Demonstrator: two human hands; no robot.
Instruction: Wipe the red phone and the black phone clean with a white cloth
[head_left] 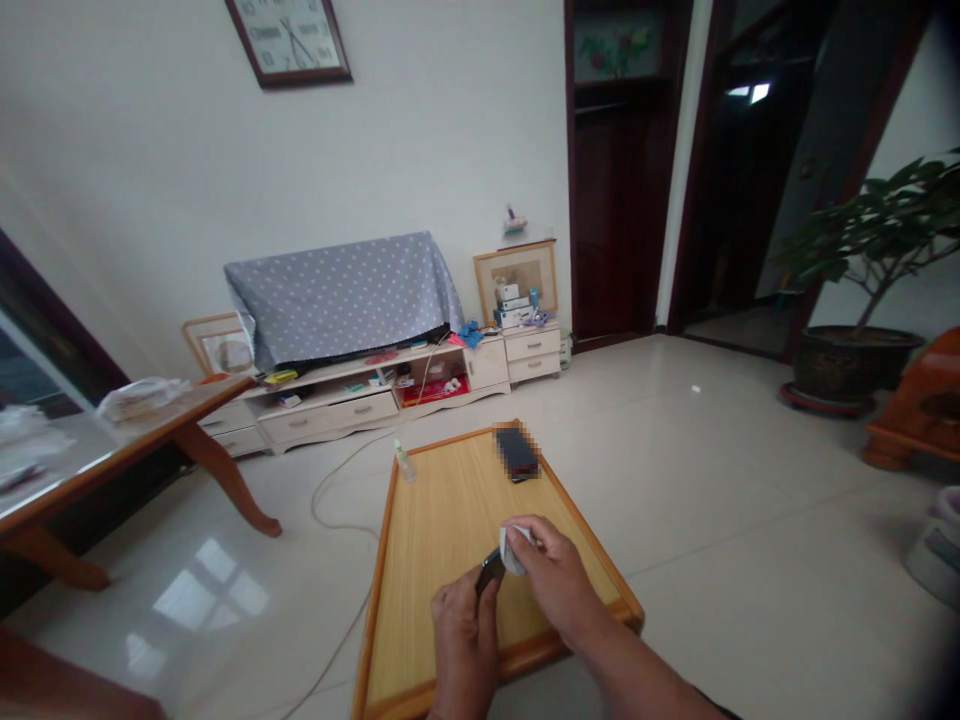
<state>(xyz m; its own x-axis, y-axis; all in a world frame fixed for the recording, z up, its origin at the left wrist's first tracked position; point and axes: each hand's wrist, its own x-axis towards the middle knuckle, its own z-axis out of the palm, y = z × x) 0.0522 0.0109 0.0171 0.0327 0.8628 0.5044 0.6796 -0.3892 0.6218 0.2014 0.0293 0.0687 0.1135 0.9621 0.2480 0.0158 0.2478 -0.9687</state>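
Above the near end of the small wooden table, my left hand (466,625) is closed round a dark, slim phone (491,570), which is tilted and seen almost edge-on. My right hand (551,570) pinches a white wipe (514,552) against the phone's upper end. How much of the wipe is bunched under the fingers is hidden. Farther off on the tabletop (442,510) lies a dark rectangular thing (517,450), its surface pixelated. A small clear spray bottle (405,462) stands near the far left corner.
A cable (330,470) runs along the floor left of the table. Toward the wall stands a low white cabinet (330,420) under a dotted cloth (345,295). At left is a longer wooden table (202,410); at right, a potted plant (847,360).
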